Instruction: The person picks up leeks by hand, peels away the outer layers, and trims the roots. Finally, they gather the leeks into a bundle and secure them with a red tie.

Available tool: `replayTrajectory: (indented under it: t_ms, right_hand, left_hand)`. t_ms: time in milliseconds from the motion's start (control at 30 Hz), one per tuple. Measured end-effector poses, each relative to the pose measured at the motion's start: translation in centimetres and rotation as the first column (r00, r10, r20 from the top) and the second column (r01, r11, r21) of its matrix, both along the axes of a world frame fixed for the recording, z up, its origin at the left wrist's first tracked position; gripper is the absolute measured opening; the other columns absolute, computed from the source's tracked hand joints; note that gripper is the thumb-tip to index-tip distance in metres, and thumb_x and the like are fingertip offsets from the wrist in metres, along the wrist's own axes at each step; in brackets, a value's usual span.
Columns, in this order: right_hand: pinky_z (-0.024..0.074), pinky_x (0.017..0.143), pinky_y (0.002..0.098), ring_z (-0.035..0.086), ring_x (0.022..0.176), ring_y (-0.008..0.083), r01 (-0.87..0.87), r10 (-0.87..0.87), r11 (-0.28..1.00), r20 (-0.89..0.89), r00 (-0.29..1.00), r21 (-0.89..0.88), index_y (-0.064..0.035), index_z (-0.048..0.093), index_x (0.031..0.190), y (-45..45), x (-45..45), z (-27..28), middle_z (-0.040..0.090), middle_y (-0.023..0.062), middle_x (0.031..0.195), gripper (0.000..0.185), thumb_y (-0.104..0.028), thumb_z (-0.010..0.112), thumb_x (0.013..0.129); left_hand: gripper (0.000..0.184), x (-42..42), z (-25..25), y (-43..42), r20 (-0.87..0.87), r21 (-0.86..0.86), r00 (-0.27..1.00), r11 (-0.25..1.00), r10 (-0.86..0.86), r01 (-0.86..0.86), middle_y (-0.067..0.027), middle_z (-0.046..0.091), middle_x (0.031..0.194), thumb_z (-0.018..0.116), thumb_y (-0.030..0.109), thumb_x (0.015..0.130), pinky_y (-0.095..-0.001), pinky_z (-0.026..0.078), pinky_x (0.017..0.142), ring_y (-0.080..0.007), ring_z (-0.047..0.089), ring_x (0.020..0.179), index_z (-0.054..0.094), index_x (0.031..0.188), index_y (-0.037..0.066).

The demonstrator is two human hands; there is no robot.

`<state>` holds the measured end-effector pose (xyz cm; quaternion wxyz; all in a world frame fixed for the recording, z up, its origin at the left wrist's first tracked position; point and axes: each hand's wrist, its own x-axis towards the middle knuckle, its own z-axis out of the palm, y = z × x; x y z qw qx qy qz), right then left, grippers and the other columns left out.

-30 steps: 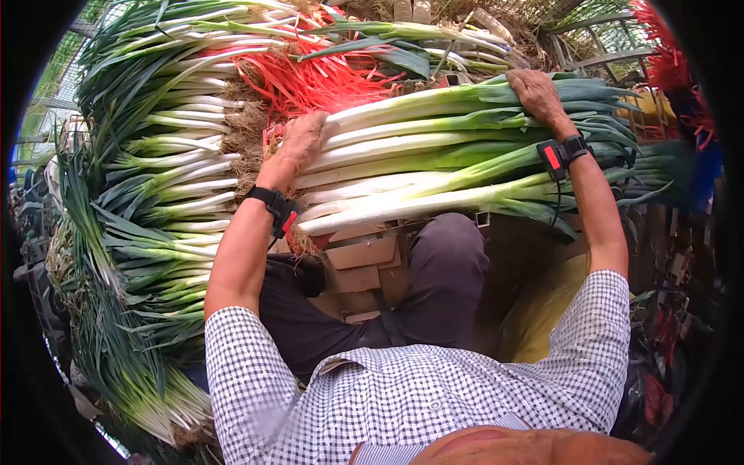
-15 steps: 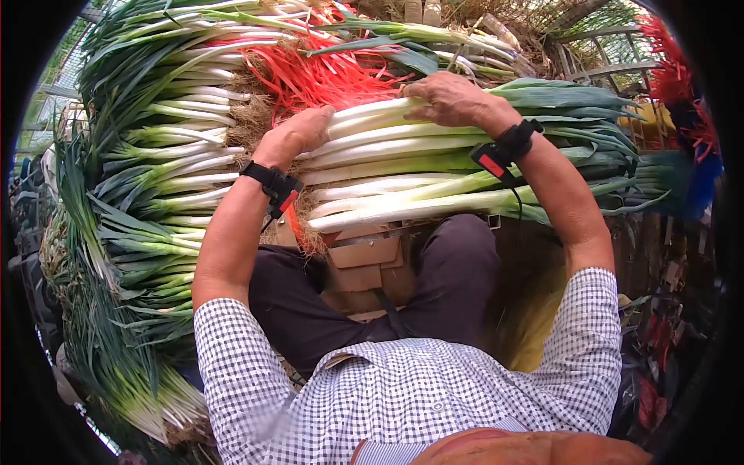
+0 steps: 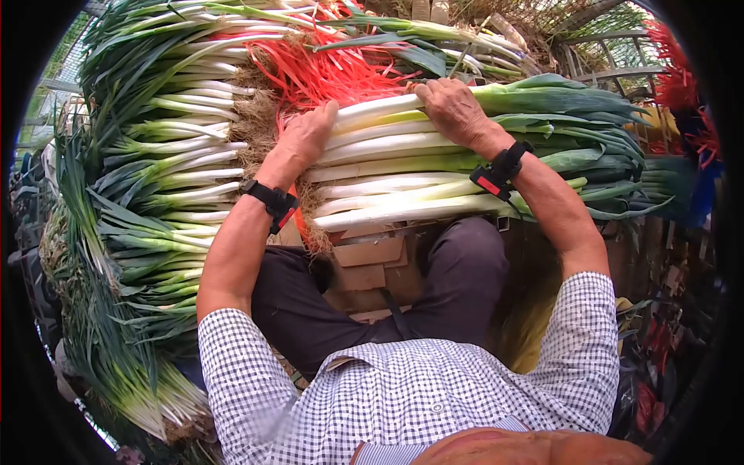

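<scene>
A row of long leeks (image 3: 403,167) lies crosswise before me, white stems and roots to the left, dark green leaves to the right. Around the root end of the farthest leek (image 3: 373,111) is my left hand (image 3: 308,133), its fingers closed over the far side. My right hand (image 3: 453,112) grips that same leek further right, where white turns to green. Its fingertips are curled over the far edge and partly hidden. Black bands with red-marked devices are on both wrists.
More leeks (image 3: 190,159) are stacked on the left, roots facing inward. Red plastic strips (image 3: 322,74) lie beyond my hands, beside loose leeks (image 3: 465,37) at the back. A metal rack (image 3: 620,74) stands at the back right. Cardboard (image 3: 368,256) shows between my knees.
My right hand has turned and closed further over the far leek, bringing the fingers nearer the stem. My left hand has shifted slightly right and still holds the root end.
</scene>
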<state>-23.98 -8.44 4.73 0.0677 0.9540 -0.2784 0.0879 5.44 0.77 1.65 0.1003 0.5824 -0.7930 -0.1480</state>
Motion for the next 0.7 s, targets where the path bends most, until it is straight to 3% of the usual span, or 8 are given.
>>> replayTrajectory:
  t_ms: [100, 233, 333, 467, 500, 600, 633, 700]
  right_hand:
    - [0.0464, 0.086, 0.0425, 0.062, 0.096, 0.031, 0.008, 0.001, 0.968, -0.035, 0.999, 0.251, -0.0057, 0.059, 0.117, 0.0, -0.5, 1.1, 0.063, 0.0122, 0.097, 0.037, -0.026, 0.067, 0.088]
    - [0.0411, 0.094, 0.045, 0.059, 0.109, 0.0317, 0.101, -0.048, 0.945, -0.174, 0.984, 0.312, -0.0068, 0.053, 0.131, 0.5, 0.1, 2.5, 0.063, 0.0137, 0.109, 0.065, -0.046, 0.072, 0.083]
    - [0.0417, 0.093, 0.0448, 0.06, 0.107, 0.0313, 0.157, -0.105, 0.946, -0.189, 0.976, 0.283, -0.007, 0.056, 0.128, 0.8, 0.7, 2.4, 0.064, 0.0135, 0.108, 0.061, -0.044, 0.072, 0.083]
    - [0.047, 0.086, 0.0485, 0.063, 0.106, 0.0277, 0.223, -0.188, 0.957, -0.185, 0.964, 0.185, -0.01, 0.061, 0.111, 1.1, 1.7, 1.2, 0.067, 0.0089, 0.105, 0.041, -0.041, 0.071, 0.086]
    - [0.048, 0.082, 0.0476, 0.066, 0.099, 0.0257, 0.192, -0.179, 0.975, -0.117, 0.977, 0.114, -0.0104, 0.061, 0.106, 1.1, 1.6, 0.6, 0.068, 0.0061, 0.098, 0.034, -0.037, 0.07, 0.086]
    - [0.0473, 0.081, 0.047, 0.066, 0.098, 0.0252, 0.179, -0.176, 0.984, -0.104, 0.979, 0.019, -0.0102, 0.062, 0.105, 1.1, 1.3, -0.4, 0.068, 0.0065, 0.099, 0.032, -0.035, 0.07, 0.086]
    - [0.0469, 0.078, 0.0447, 0.065, 0.093, 0.0268, 0.16, -0.158, 0.987, -0.078, 0.984, 0.023, -0.0103, 0.063, 0.109, 1.3, 1.2, -0.3, 0.068, 0.0072, 0.095, 0.038, -0.036, 0.073, 0.083]
    - [0.0468, 0.077, 0.0444, 0.065, 0.092, 0.0267, 0.167, -0.164, 0.986, -0.089, 0.982, 0.023, -0.0099, 0.063, 0.108, 1.4, 1.0, -0.2, 0.068, 0.007, 0.095, 0.036, -0.034, 0.072, 0.083]
  left_hand:
    - [0.024, 0.0, -0.7, 0.0, -0.002, -0.005, 1.0, 1.0, -0.011, 0.011, -0.0255, 0.065, 0.099, 0.052, -0.005, 0.084, -0.0506, 0.052, 0.083, -0.0433, 0.065, 0.097, 0.047, 0.107, 0.0]
    - [0.024, -0.2, 0.3, -0.3, 0.063, 0.077, 0.997, 0.997, -0.032, 0.027, -0.0259, 0.065, 0.1, 0.052, -0.006, 0.084, -0.0498, 0.051, 0.084, -0.0428, 0.065, 0.099, 0.048, 0.107, -0.001]
    - [0.021, 0.1, 0.9, -0.5, 0.055, 0.073, 0.997, 0.996, -0.051, 0.047, -0.0258, 0.066, 0.101, 0.051, -0.004, 0.086, -0.0486, 0.052, 0.085, -0.0421, 0.065, 0.101, 0.049, 0.107, -0.001]
    - [0.015, 0.2, 1.1, -1.4, 0.069, 0.164, 0.997, 0.986, -0.046, 0.034, -0.0253, 0.066, 0.101, 0.049, 0.0, 0.09, -0.0471, 0.052, 0.086, -0.041, 0.065, 0.103, 0.05, 0.105, 0.0]
    - [0.023, 0.4, 0.7, -1.8, 0.087, 0.201, 0.995, 0.979, -0.054, 0.036, -0.0264, 0.066, 0.106, 0.046, 0.003, 0.091, -0.0472, 0.051, 0.087, -0.0406, 0.064, 0.105, 0.051, 0.113, 0.0]
    - [0.033, 1.4, 0.0, -2.3, -0.065, 0.31, 0.998, 0.95, -0.006, 0.026, -0.0249, 0.066, 0.107, 0.053, 0.003, 0.089, -0.048, 0.05, 0.082, -0.0419, 0.063, 0.102, 0.05, 0.122, 0.003]
    - [0.042, 1.8, -0.1, -2.6, -0.102, 0.309, 0.993, 0.947, -0.063, 0.092, -0.024, 0.067, 0.111, 0.055, 0.012, 0.089, -0.0465, 0.046, 0.09, -0.0386, 0.064, 0.106, 0.051, 0.13, 0.008]
    - [0.045, 1.5, 1.4, -2.5, 0.098, 0.334, 0.989, 0.94, -0.11, 0.071, -0.0224, 0.067, 0.111, 0.057, 0.021, 0.087, -0.045, 0.041, 0.095, -0.0361, 0.063, 0.109, 0.052, 0.13, 0.009]
